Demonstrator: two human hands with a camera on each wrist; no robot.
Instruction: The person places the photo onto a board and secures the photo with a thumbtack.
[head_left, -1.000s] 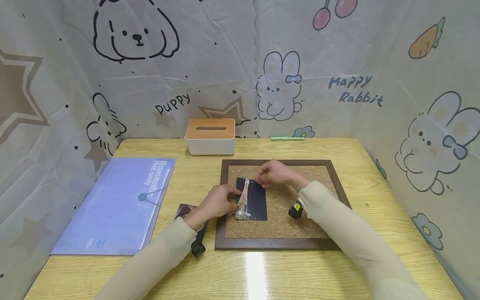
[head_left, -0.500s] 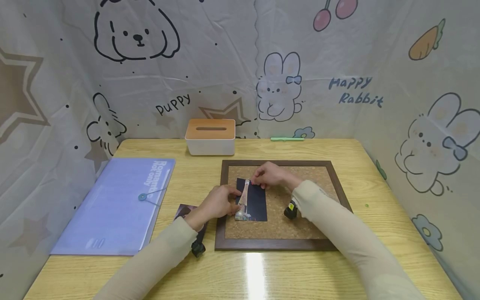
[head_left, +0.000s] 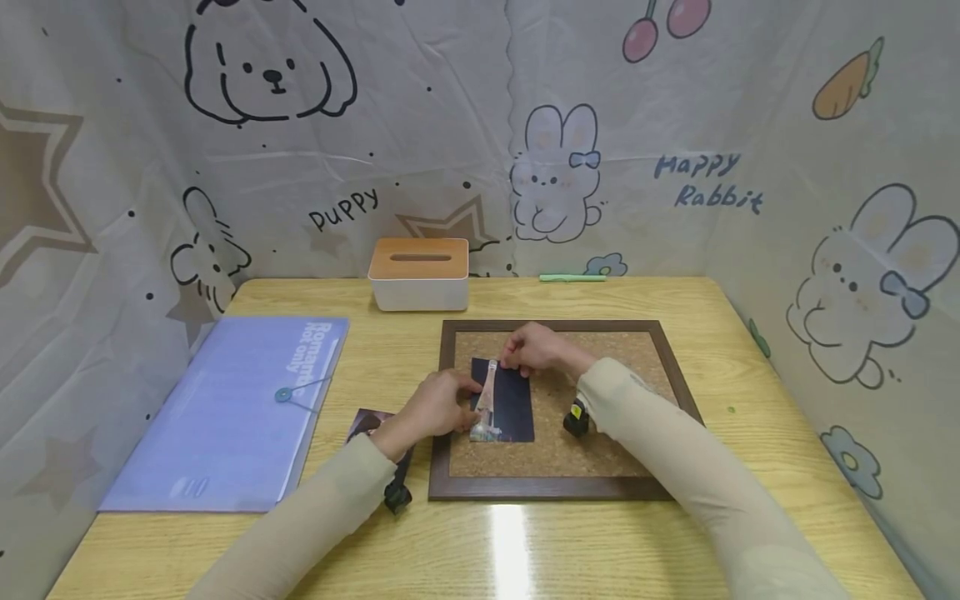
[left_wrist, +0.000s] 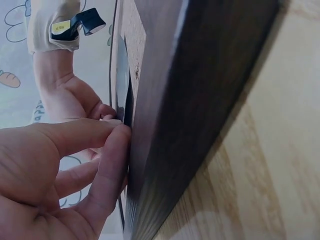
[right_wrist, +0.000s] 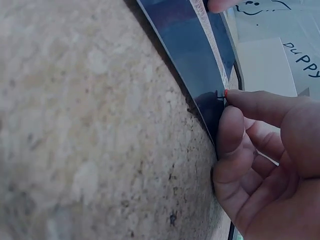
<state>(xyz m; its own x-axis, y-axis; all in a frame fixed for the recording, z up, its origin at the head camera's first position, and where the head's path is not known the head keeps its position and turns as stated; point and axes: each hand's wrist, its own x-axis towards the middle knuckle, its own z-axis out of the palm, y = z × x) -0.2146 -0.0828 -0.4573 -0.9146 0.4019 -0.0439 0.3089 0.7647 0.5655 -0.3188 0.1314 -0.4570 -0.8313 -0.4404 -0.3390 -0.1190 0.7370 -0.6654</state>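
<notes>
Toward the left side of the cork board (head_left: 570, 458), in the head view, a tower photo (head_left: 516, 412) is laid near the dark frame (head_left: 555, 488). Its left edge is touched by the left hand (head_left: 441, 402), with thumb and forefinger set apart; its top is met by the right hand (head_left: 538, 348), whose fingertips are drawn narrow. At far left, a smooth purple folder (head_left: 210, 433) is seen, fitted with a round button and cord.

From the left wrist, the thumb and fingertips are seen bent down close beside the frame's straight, grained edge; how firmly they are pressed cannot be told. The sheet looks slightly bowed — thin, springy paper, probably.

From the right wrist, what looks like a red-headed pin (right_wrist: 226, 93) is pinched between thumb and finger, its dark shaft seen against the glossy print. The pin is best kept square to the crumbly, speckled cork and pushed steadily — with the photo held flat by the other hand.
</notes>
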